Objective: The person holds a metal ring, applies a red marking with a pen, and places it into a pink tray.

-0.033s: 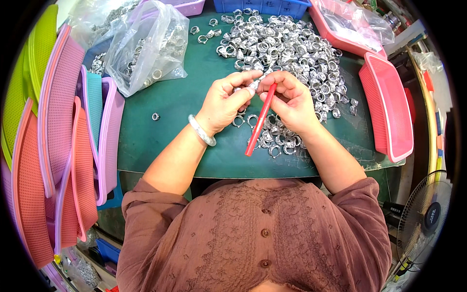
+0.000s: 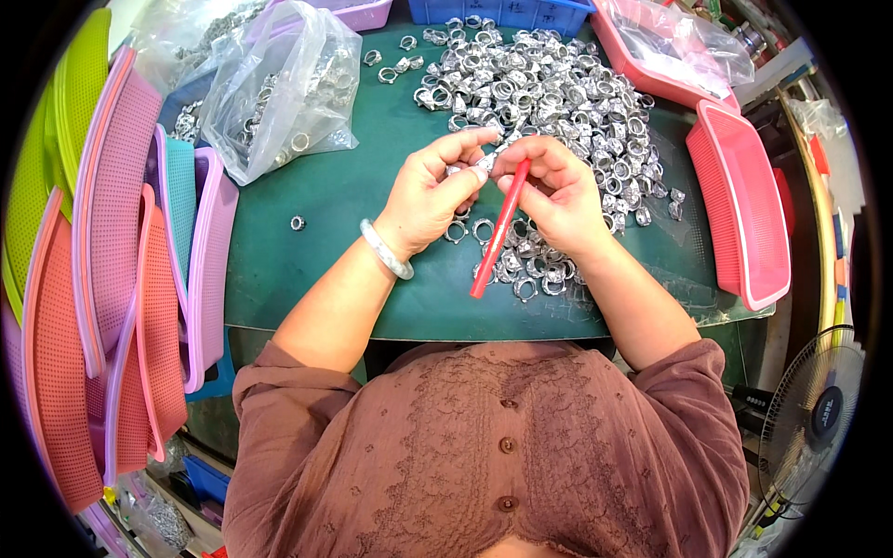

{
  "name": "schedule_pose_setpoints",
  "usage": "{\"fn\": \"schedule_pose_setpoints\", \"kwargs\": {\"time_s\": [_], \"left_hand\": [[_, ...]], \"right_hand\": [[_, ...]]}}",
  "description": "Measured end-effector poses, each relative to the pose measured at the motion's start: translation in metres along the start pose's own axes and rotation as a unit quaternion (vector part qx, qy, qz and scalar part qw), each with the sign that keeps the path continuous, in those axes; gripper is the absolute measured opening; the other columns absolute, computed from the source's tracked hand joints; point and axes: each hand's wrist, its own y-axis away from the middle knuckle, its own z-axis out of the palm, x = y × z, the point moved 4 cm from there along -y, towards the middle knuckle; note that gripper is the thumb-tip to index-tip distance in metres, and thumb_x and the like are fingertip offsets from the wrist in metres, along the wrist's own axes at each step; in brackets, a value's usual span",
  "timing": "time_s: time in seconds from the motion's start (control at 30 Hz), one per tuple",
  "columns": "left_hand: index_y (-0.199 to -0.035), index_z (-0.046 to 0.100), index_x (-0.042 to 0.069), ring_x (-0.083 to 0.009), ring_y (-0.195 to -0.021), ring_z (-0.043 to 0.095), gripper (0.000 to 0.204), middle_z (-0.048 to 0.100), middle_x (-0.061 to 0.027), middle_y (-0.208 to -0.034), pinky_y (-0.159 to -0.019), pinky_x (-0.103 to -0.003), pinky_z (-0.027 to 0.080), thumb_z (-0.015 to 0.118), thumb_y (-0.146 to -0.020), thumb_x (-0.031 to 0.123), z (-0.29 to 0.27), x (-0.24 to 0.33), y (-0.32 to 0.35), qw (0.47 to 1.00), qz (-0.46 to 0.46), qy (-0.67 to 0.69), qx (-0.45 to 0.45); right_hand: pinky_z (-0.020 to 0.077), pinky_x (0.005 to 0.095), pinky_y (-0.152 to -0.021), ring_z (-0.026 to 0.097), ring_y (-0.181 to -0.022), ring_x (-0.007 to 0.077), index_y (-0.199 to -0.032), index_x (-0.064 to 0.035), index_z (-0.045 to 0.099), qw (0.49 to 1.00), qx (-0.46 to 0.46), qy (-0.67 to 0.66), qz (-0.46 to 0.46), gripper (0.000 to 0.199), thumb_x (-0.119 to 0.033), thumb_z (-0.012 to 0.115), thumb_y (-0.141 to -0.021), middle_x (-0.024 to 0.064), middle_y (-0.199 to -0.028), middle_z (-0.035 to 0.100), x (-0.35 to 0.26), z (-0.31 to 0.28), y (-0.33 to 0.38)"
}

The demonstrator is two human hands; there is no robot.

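In front of my chest, my left hand pinches a silver-coloured ring between thumb and fingers; most of that ring is hidden. Close beside it, my right hand is closed round a slim red pencil-like stick, which slants down and to the left toward me. The right fingertips are next to the ring, but whether they touch it I cannot tell. A large heap of silver-coloured rings spreads beyond my hands. A smaller group of rings lies under and behind the stick and my right wrist.
One lone ring lies left on the green tabletop. A clear plastic bag of rings stands far left. Stacked coloured baskets line the left side. A pink basket stands right, above a fan. A blue bin is at the back.
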Motion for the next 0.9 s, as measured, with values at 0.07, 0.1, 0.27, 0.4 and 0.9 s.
{"fn": "schedule_pose_setpoints", "kwargs": {"time_s": [0.07, 0.1, 0.27, 0.4, 0.9], "left_hand": [[-0.105, 0.056, 0.003, -0.0043, -0.062, 0.046, 0.023, 0.053, 0.0009, -0.079, -0.052, -0.017, 0.037, 0.049, -0.084, 0.006, 0.0006, 0.0033, -0.0001, 0.999, 0.008, 0.021, 0.032], [-0.102, 0.056, 0.004, -0.0042, -0.061, 0.046, 0.020, 0.053, 0.0010, -0.078, -0.051, -0.017, 0.037, 0.050, -0.084, 0.007, -0.0006, 0.0023, -0.0005, 1.000, 0.005, 0.016, 0.026], [-0.094, 0.056, 0.005, -0.0038, -0.058, 0.046, 0.012, 0.053, 0.0013, -0.074, -0.050, -0.017, 0.035, 0.051, -0.083, 0.008, -0.0040, -0.0037, -0.0018, 0.999, -0.027, 0.014, -0.012], [-0.094, 0.055, 0.005, -0.0040, -0.059, 0.046, 0.013, 0.054, 0.0011, -0.074, -0.050, -0.017, 0.035, 0.050, -0.083, 0.007, -0.0053, -0.0050, -0.0018, 0.999, -0.039, 0.021, -0.017], [-0.098, 0.054, 0.004, -0.0046, -0.059, 0.046, 0.016, 0.052, 0.0010, -0.073, -0.050, -0.017, 0.035, 0.048, -0.083, 0.006, -0.0041, -0.0030, -0.0025, 1.000, -0.015, 0.021, 0.000]], "right_hand": [[0.0455, 0.0251, -0.078, 0.057, -0.088, 0.0127, -0.097, -0.0002, 0.050, 0.999, 0.042, -0.003, -0.007, 0.020, 0.005, 0.054, -0.079, 0.0069, -0.091, 0.059, -0.0036, -0.0015, -0.0003], [0.0456, 0.0249, -0.077, 0.057, -0.087, 0.0127, -0.097, -0.0003, 0.050, 0.998, 0.063, -0.004, -0.010, 0.020, 0.005, 0.055, -0.079, 0.0069, -0.090, 0.059, -0.0047, -0.0025, -0.0004], [0.0459, 0.0237, -0.073, 0.057, -0.083, 0.0110, -0.096, -0.0022, 0.050, 0.994, 0.093, 0.004, -0.056, 0.021, 0.005, 0.057, -0.078, 0.0064, -0.089, 0.059, -0.0073, -0.0048, -0.0039], [0.0456, 0.0229, -0.072, 0.056, -0.082, 0.0101, -0.096, -0.0031, 0.050, 0.996, 0.060, 0.018, -0.060, 0.023, 0.006, 0.058, -0.077, 0.0051, -0.089, 0.058, -0.0046, -0.0028, -0.0030], [0.0458, 0.0227, -0.069, 0.056, -0.079, 0.0096, -0.096, -0.0035, 0.049, 0.996, 0.046, 0.049, -0.060, 0.025, 0.009, 0.057, -0.076, 0.0031, -0.084, 0.056, -0.0037, -0.0013, -0.0023]]}}
